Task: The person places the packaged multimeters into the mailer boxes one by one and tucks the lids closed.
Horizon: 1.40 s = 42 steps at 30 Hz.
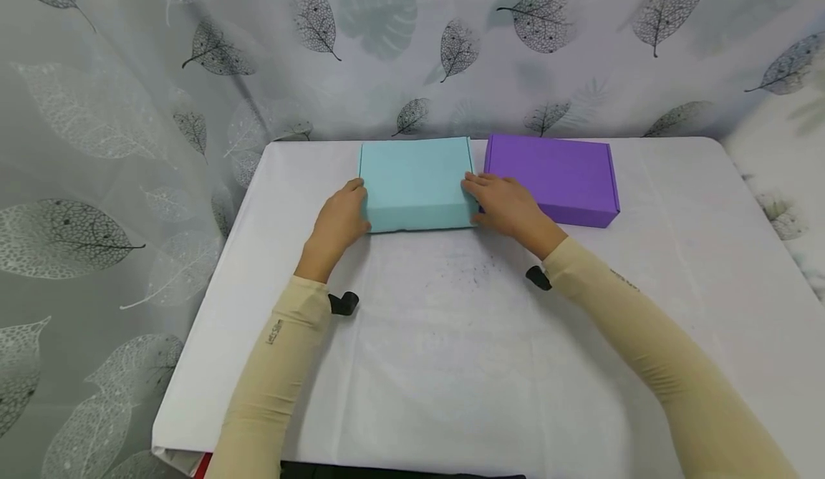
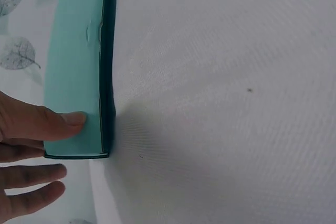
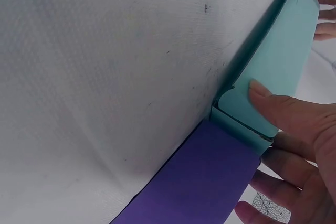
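- The teal box (image 1: pixel 415 184) sits on the bench (image 1: pixel 451 336), toward its far edge, and it's sandwiched between both hands.
- Left hand (image 1: pixel 338 223) is at the teal box's left side near the front corner. In the left wrist view the thumb (image 2: pixel 50 121) lies flat on the box's front face, other fingers stretched out past the corner. So that grip is loose and flat, pressing rather than wrapping.
- Right hand (image 1: pixel 505 205) mirrors it at the teal box's right front corner. The right wrist view shows the thumb (image 3: pixel 275 106) flat on the front face, fingers straight behind. Flat, relaxed grip too.
- Teal box is closed, lid flap down, so no idea what's inside.
- Purple box (image 1: pixel 554 177) sits just right of the teal box, also closed. The right wrist view has the two boxes touching or nearly so at the corner.
- Bench is covered in a white cloth with a few dark specks in front of the teal box.
- Behind the teal box hangs a grey curtain (image 1: pixel 412 42) printed with leaves, and it wraps round the left side as well.
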Motion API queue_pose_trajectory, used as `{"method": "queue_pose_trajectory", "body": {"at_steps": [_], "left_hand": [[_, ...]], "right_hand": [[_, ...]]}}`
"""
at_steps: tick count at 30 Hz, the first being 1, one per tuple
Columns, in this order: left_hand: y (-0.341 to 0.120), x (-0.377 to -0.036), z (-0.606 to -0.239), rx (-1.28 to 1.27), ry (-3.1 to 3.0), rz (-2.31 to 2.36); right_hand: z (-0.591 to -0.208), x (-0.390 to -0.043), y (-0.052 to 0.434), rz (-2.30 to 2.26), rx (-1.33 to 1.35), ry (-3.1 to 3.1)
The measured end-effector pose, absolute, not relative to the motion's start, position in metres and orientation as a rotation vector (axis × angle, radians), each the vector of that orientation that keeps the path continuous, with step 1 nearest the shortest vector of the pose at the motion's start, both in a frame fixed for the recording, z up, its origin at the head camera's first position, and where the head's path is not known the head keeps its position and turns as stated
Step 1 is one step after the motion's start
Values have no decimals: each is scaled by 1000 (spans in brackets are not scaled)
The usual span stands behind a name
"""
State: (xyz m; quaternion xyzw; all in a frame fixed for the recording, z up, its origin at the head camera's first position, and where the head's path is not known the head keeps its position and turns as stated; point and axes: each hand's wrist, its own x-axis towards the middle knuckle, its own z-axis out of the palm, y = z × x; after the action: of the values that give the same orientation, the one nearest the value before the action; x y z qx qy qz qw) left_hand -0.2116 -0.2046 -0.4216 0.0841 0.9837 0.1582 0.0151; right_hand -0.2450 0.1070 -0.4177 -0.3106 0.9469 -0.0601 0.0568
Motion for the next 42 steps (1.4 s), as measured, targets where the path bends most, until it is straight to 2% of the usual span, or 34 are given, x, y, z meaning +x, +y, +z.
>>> {"method": "queue_pose_trajectory", "body": {"at_steps": [11, 31, 42], "left_hand": [[-195, -214, -425, 289, 3111, 341], [-194, -220, -427, 399, 3253, 110], [-192, -225, -423, 508, 3267, -48]], "right_hand": [[-420, -247, 97, -78, -956, 2918], [-429, -251, 91, -99, -1112, 3019], [-431, -254, 90, 32, -1210, 3053]]}}
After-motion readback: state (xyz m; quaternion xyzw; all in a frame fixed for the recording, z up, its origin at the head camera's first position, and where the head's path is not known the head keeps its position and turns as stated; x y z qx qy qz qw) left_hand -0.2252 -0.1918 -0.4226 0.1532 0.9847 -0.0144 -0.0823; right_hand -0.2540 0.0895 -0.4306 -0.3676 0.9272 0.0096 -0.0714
